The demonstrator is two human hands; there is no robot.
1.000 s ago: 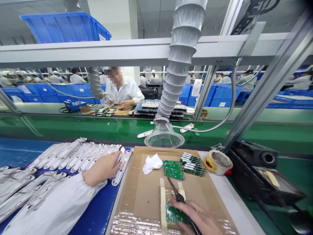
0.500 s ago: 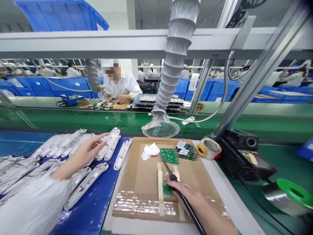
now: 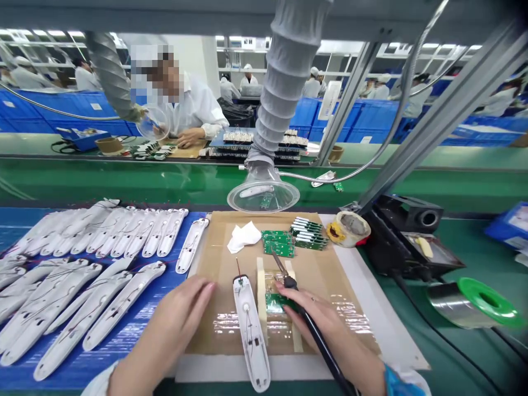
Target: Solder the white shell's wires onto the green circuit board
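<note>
My right hand (image 3: 313,313) grips a soldering iron (image 3: 303,313), its tip pointing up toward the stacked green circuit boards (image 3: 277,243). Beneath its fingers, a small green circuit board (image 3: 274,303) lies between two strips of masking tape (image 3: 261,291). My left hand (image 3: 185,302) hovers over the left side of the cardboard mat (image 3: 225,341), fingers stretched out, with nothing in them. Just right of it, a long white plastic casing (image 3: 250,335) with thin wires lies open side up on the mat, apart from the fingers.
Rows of white casings (image 3: 124,231) cover the blue sheet at left. A crumpled white tissue (image 3: 244,236) lies on the mat. A fume extractor hood (image 3: 264,195) hangs above. At right are a soldering iron stand (image 3: 396,242) and a solder spool (image 3: 474,302). A co-worker (image 3: 185,110) sits opposite.
My left hand has come from the casing rows at left to the mat, where one white casing now lies. My right hand keeps the soldering iron in place. The view has tilted down.
</note>
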